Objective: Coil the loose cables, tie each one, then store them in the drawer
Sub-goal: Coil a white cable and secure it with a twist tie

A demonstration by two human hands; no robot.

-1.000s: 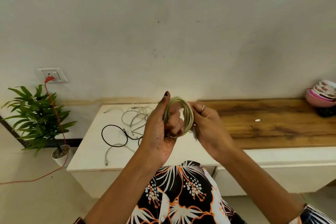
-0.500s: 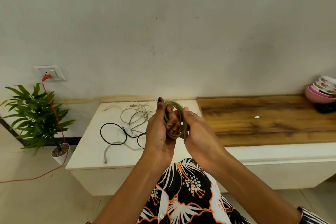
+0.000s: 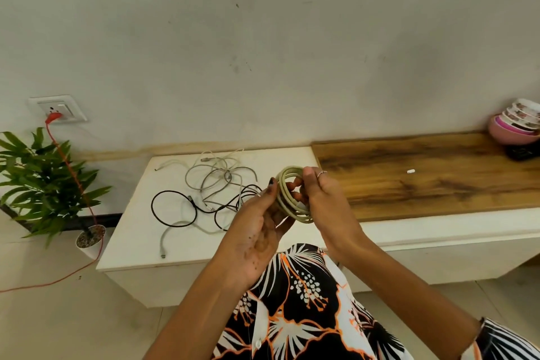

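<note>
I grip the beige coil [image 3: 293, 194] in both hands, left hand [image 3: 261, 232] and right hand [image 3: 324, 199]; I should keep loops stacked while wrapping the tail tight

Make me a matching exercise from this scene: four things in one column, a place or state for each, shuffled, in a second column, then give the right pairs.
Things
1. pale beige coiled cable
2. thin black loose cable
3. stack of pink and patterned bowls
4. thin red cord

Places or states
A. plugged into the white wall socket
B. lying in loops on the white cabinet top
C. held between the left hand and right hand
D. at the far right end of the brown wooden counter

Pairs: 1-C, 2-B, 3-D, 4-A
</note>
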